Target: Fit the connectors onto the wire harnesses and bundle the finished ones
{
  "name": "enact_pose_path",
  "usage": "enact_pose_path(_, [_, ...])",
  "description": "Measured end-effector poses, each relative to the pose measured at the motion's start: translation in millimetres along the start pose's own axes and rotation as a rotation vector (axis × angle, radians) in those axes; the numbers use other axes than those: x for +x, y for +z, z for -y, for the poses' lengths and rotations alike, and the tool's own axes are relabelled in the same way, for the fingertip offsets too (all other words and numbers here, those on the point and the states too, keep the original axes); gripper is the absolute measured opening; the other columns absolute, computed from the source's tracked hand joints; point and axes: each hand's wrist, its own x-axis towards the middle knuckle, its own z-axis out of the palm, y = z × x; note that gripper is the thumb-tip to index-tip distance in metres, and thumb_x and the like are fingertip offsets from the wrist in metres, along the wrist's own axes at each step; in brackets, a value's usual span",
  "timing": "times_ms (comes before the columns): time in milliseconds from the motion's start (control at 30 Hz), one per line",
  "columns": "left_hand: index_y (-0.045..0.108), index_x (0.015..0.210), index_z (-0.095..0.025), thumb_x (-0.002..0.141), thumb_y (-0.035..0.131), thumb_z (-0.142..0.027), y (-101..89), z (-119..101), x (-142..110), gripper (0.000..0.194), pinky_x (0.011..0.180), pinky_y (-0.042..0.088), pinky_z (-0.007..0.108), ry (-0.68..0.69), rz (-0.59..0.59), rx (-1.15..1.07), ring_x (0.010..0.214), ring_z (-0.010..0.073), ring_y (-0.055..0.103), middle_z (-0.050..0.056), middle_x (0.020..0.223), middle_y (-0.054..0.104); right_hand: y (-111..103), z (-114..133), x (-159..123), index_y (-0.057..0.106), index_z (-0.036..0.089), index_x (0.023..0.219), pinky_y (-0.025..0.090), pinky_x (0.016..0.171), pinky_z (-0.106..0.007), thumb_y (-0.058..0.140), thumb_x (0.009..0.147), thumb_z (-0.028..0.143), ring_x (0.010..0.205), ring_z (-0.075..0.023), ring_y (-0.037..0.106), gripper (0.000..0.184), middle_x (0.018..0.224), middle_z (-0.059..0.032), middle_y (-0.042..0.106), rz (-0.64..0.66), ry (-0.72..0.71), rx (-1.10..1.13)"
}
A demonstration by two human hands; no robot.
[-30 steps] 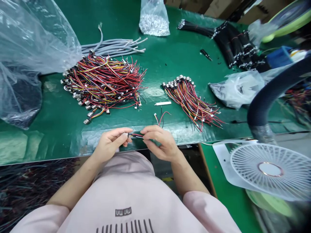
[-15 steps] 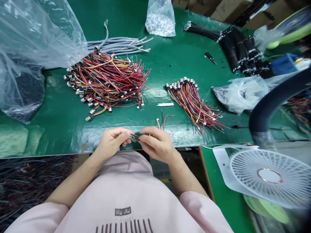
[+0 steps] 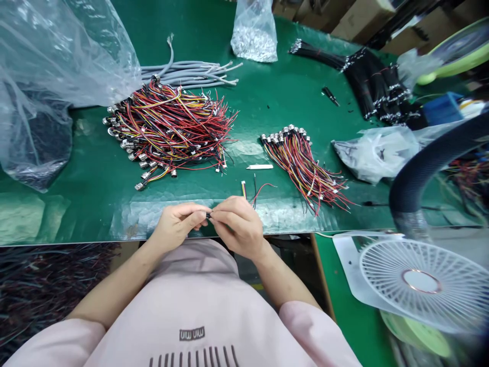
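At the bench's front edge my left hand (image 3: 178,223) is closed on the connector end of a wired connector, mostly hidden by the fingers. My right hand (image 3: 239,224) pinches the same piece from the other side, its fingertips almost touching the left ones. Between them shows a short black part (image 3: 208,215). Past the right hand stick out the loose ends of red, black and yellow wires (image 3: 263,189), one with a small white plug (image 3: 243,183). A white pen-like stick (image 3: 260,166) lies just beyond.
A large heap of wired connectors (image 3: 171,127) lies left, a smaller bundle (image 3: 301,163) right. Grey cables (image 3: 191,73), a bag of metal parts (image 3: 254,38) and black cables (image 3: 378,86) lie behind. A black hose (image 3: 408,178) and a white fan (image 3: 424,280) stand right.
My right hand has moved left along the wires up to my left hand, so the coloured wires between them are now covered and a black part shows there. The view has shifted slightly.
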Motion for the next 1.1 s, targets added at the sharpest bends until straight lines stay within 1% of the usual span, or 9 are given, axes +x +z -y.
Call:
enact_pose_path(167, [0.077,0.093,-0.016,0.088,0.060,-0.045,-0.2,1,-1,0.034,0.055,0.048,0.021,0.037,0.001,0.062,0.058,0.0119,0.059,0.005,0.069,0.070,-7,-2,5,0.064,0.020,0.093,0.050,0.076,-0.035,0.060,0.086,0.013,0.080,-0.0167,0.065,0.010,0.086,-0.0045,0.071,0.047,0.023,0.029])
enact_pose_path(267, [0.077,0.097,-0.016,0.088,0.060,-0.042,-0.5,2,-2,0.032,0.057,0.048,0.021,0.030,-0.003,0.072,0.060,0.0122,0.059,0.005,0.072,0.070,-18,-4,6,0.063,0.021,0.097,0.051,0.083,-0.038,0.061,0.086,0.015,0.084,-0.0179,0.065,0.012,0.091,-0.0055,0.071,0.082,0.001,0.061])
enact_pose_path(333, [0.076,0.102,-0.017,0.089,0.059,-0.041,-0.7,4,-3,0.032,0.059,0.049,0.022,0.008,-0.012,0.069,0.063,0.0128,0.061,0.005,0.075,0.072,-27,-5,6,0.062,0.021,0.098,0.051,0.085,-0.039,0.057,0.087,0.013,0.086,-0.0178,0.065,0.014,0.091,-0.0054,0.070,0.105,0.046,0.110])
enact_pose_path(467, [0.075,0.105,-0.017,0.089,0.060,-0.040,-0.6,3,-3,0.032,0.063,0.050,0.022,0.005,0.012,0.074,0.071,0.0145,0.065,0.006,0.082,0.071,-37,-5,4,0.058,0.020,0.097,0.053,0.079,-0.033,0.047,0.088,0.006,0.086,-0.0164,0.064,0.020,0.089,-0.0057,0.068,0.199,0.133,0.136])
enact_pose_path(600, [0.076,0.103,-0.018,0.088,0.060,-0.039,-0.7,-1,-2,0.030,0.068,0.051,0.023,0.043,0.041,0.103,0.076,0.0156,0.065,0.007,0.085,0.070,-37,-3,4,0.057,0.018,0.093,0.053,0.073,-0.026,0.046,0.088,0.005,0.083,-0.0143,0.064,0.018,0.086,-0.0058,0.068,0.289,0.101,0.137])
enact_pose_path(767, [0.075,0.104,-0.018,0.088,0.061,-0.038,-1.3,-1,-2,0.030,0.071,0.052,0.024,0.064,0.028,0.120,0.078,0.0159,0.065,0.007,0.088,0.072,-36,-3,5,0.060,0.018,0.091,0.054,0.071,-0.024,0.052,0.089,0.010,0.084,-0.0140,0.065,0.012,0.089,-0.0064,0.068,0.284,0.056,0.064])
enact_pose_path(933, [0.075,0.101,-0.016,0.088,0.060,-0.040,1.0,2,-2,0.032,0.065,0.053,0.022,-0.032,-0.045,-0.003,0.067,0.0134,0.065,0.006,0.080,0.074,-39,-4,3,0.061,0.019,0.101,0.055,0.077,-0.027,0.061,0.089,0.022,0.091,-0.0162,0.066,0.013,0.096,-0.0077,0.069,0.298,0.075,0.050])
enact_pose_path(1000, [0.074,0.103,-0.015,0.087,0.062,-0.040,2.4,3,-1,0.032,0.062,0.053,0.022,-0.045,-0.087,-0.064,0.064,0.0129,0.065,0.005,0.073,0.072,-39,-4,3,0.062,0.018,0.100,0.055,0.076,-0.027,0.059,0.090,0.019,0.089,-0.0161,0.066,0.011,0.095,-0.0079,0.068,0.296,0.088,0.026])
enact_pose_path(1100, [0.072,0.109,-0.016,0.083,0.068,-0.039,4.1,4,-2,0.035,0.062,0.054,0.021,-0.043,-0.106,-0.133,0.067,0.0130,0.066,0.004,0.075,0.071,-37,-5,3,0.063,0.019,0.094,0.054,0.075,-0.025,0.053,0.091,0.013,0.084,-0.0141,0.065,0.012,0.089,-0.0055,0.067,0.239,0.146,0.065])
